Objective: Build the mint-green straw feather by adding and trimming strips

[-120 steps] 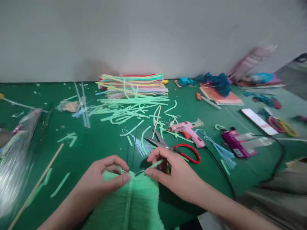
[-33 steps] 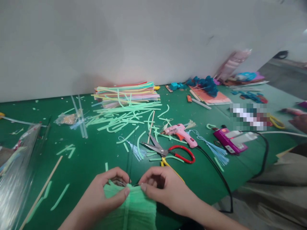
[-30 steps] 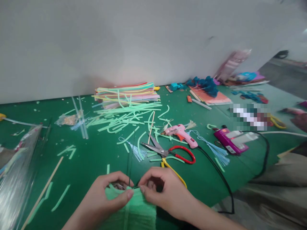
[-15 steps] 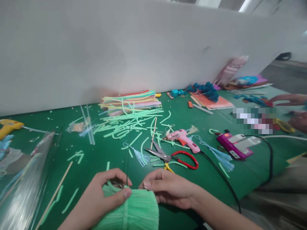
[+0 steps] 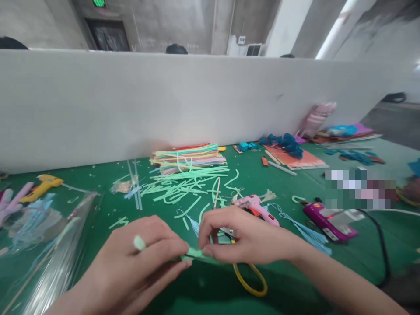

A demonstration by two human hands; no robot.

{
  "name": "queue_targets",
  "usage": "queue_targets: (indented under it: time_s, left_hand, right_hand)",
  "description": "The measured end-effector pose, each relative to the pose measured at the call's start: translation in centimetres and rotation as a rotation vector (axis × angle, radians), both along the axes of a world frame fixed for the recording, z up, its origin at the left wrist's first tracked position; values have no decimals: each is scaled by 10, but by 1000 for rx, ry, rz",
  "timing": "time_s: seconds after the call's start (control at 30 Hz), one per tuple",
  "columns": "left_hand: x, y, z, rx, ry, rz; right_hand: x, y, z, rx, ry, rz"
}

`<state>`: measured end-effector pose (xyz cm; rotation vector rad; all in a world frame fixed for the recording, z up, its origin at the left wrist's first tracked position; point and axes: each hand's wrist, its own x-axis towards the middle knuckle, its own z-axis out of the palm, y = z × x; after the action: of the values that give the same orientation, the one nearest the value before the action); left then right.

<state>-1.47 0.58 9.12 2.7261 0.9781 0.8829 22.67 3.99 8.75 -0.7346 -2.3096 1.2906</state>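
Left hand and right hand meet low in view, fingertips pinched together, forearms angled inward

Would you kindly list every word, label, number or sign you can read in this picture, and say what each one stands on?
No text can be read here.
Green lit sign above the dark doorway: too small and cut off to read.
Pixelated patch on the green table: blurred out, unreadable.
Purple flat device: its pale label is too small to read.
Pink glue gun: no lettering visible.
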Motion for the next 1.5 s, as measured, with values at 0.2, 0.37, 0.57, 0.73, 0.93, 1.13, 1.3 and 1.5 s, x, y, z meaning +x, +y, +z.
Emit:
queue_targets:
  time_s: [0.2, 0.37, 0.57, 0.73, 0.93, 1.13, 1.3, 1.5]
  left_hand:
    - [-15, -21, -83, 184, 57, -51]
    - [-42, -53, -142, 154, 325, -9]
    - [-51, -55, -148, 53, 211, 55]
    - [-45, -43, -145, -72, 172, -51]
    - [-28, -27, -139, -142, 216, -45]
    - [-27, -17, -139, -250, 194, -38]
    - [-32, -22, -148, -272, 141, -42]
    - [-23, -19, -150, -280, -91, 29]
  right_hand:
    - [-8, -9, -49, 442, -283, 42]
    - [-15, -29, -120, 679, -382, -22]
    - [-14, -34, -134, 823, -322, -48]
    - [-13, -38, -140, 891, -367, -50]
    - [-10, -43, -132, 854, -311, -117]
    - [-9, -43, -122, 836, -255, -122]
    - [-13, -44, -121, 831, -217, -135]
    - [-17, -43, -124, 677, -131, -174]
